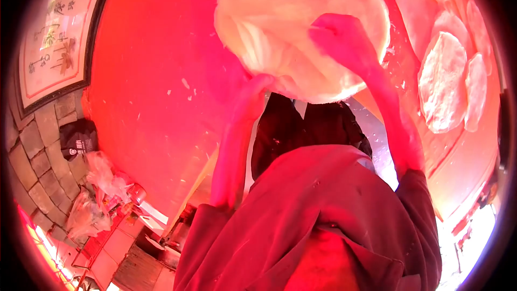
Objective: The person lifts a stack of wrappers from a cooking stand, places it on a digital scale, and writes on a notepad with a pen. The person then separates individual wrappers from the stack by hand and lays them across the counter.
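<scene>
A large, thin, round flatbread point(258, 0) with a creased surface spans the top middle of the view. At its near left edge, my left hand point(258, 89) grips the rim between thumb and fingers. My right hand point(344, 35) is over the right half of the flatbread, its fingers curled in and slightly blurred. Whether those fingertips pinch the sheet or a small bit on it cannot be made out. Part of the flatbread reaches over the near edge of the red table point(156, 64), above my lap.
Several more flatbreads point(444, 81) lie overlapping on the right. Pale flakes are scattered across the red surface. A framed sign with writing point(59, 37) hangs on the left by a brick wall point(40, 156). Plastic bags point(89, 215) and a black bag point(78, 137) sit at lower left.
</scene>
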The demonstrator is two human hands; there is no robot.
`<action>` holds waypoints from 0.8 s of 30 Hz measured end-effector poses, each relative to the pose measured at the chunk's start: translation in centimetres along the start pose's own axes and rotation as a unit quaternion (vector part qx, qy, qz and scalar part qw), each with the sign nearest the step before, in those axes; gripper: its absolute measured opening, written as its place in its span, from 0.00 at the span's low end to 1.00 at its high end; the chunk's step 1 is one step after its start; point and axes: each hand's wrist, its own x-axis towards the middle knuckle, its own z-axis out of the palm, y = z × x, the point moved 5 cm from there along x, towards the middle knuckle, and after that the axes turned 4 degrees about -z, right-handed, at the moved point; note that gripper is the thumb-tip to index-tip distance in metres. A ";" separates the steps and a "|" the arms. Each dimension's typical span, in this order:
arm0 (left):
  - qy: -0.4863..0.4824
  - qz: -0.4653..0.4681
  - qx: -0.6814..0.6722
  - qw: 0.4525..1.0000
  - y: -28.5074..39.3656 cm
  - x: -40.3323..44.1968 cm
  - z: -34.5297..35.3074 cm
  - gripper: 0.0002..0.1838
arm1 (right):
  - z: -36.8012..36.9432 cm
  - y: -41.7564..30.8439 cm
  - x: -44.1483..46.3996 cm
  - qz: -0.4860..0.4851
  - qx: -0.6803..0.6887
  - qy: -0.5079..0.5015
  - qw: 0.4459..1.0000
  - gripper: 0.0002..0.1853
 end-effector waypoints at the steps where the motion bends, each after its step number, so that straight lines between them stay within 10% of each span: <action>1: 0.002 0.002 -0.002 1.000 0.0 0.1 -0.2 0.07 | 0.7 -0.5 -0.3 -0.028 0.009 0.004 1.000 0.11; 7: 0.081 0.104 0.008 0.991 0.3 0.6 -0.6 0.09 | -0.6 -4.0 -0.8 -0.036 -0.202 -0.080 0.975 0.10; 8: 0.096 0.123 0.009 0.988 0.3 0.8 -0.6 0.10 | -0.4 -1.2 -1.5 -0.107 -0.075 0.052 0.990 0.10; 12: 0.111 0.142 0.005 0.984 0.4 0.8 -1.4 0.10 | 3.0 -0.5 -0.8 -0.082 0.126 -0.011 0.989 0.17; 21: 0.117 0.143 -0.039 0.982 0.8 0.1 -3.2 0.10 | 2.7 -6.0 0.1 -0.397 -0.139 0.195 0.886 0.16; 24: 0.117 0.139 -0.055 0.982 0.7 -0.1 -3.6 0.10 | 3.2 -6.9 1.9 -0.272 -0.226 -0.051 0.934 0.17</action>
